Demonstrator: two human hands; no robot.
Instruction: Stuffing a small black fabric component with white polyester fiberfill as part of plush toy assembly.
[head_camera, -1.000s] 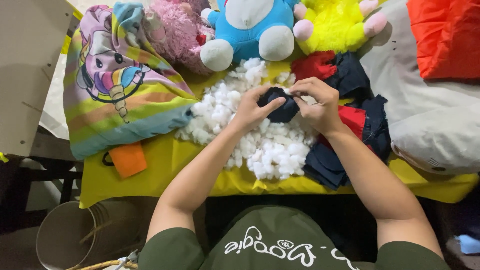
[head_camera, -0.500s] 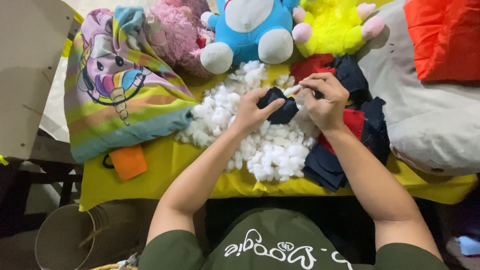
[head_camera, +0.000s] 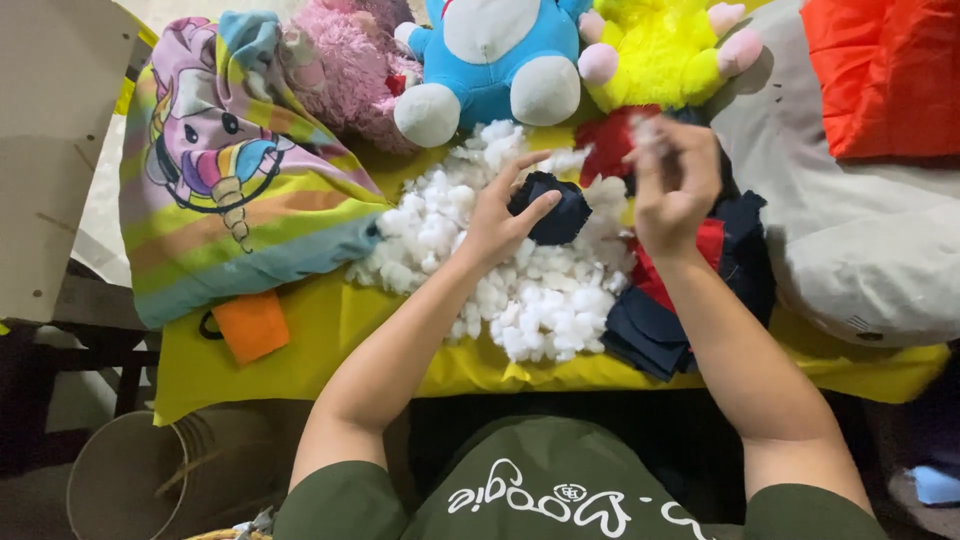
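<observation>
At the far left, a striped pillow printed with a unicorn (head_camera: 235, 190) is laid on the yellow cloth (head_camera: 330, 340) that covers the surface, and an orange fabric piece (head_camera: 250, 325) is seen just below its lower edge. Behind the pillow, a pink plush toy (head_camera: 345, 70) is propped, with a blue and white plush toy (head_camera: 490, 60) beside it. A heap of white stuffing (head_camera: 510, 270) is spread over the middle of the cloth.

The left hand (head_camera: 500, 220) is rested on that heap, and its grip is closed on a small dark blue fabric pouch (head_camera: 555, 210): the pouch is pinched between thumb and fingers at its left edge, so that it lies just right of the palm and on top of the stuffing.

To the right, a yellow plush toy (head_camera: 660, 50) is set at the back. The right hand (head_camera: 675, 180) is raised, blurred, just right of the pouch and apart from it; a small white wisp of stuffing is seen at its fingertips, though how firmly it is pinched cannot be told. Beneath this hand, red and dark blue fabric pieces (head_camera: 690, 310) are piled. A grey cushion (head_camera: 850, 250) and an orange cushion (head_camera: 885, 70) are placed at the far right.
</observation>
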